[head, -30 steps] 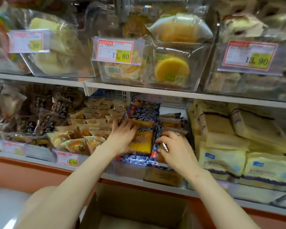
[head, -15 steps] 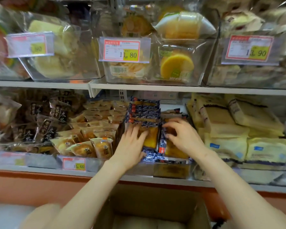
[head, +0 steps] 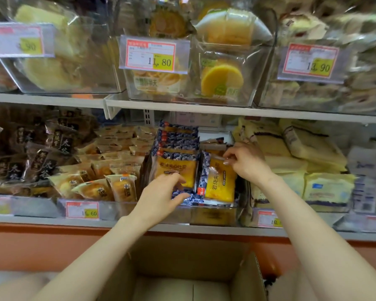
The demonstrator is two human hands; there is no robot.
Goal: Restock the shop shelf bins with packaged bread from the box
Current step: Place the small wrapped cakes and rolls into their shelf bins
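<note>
Right bread packet (head: 220, 184): top pinched by right hand (head: 249, 165) fingers; left hand (head: 159, 198) fingers grip left bread packet (head: 176, 167).

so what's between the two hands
Head view: the left pack and right pack of blue-and-yellow bread, side by side; left hand holds one, right hand pinches the other.

I see the middle price tag (head: 153, 54) says 11.80, the right price tag (head: 310, 61) 13.90, and an orange board (head: 41, 246) low down.
</note>
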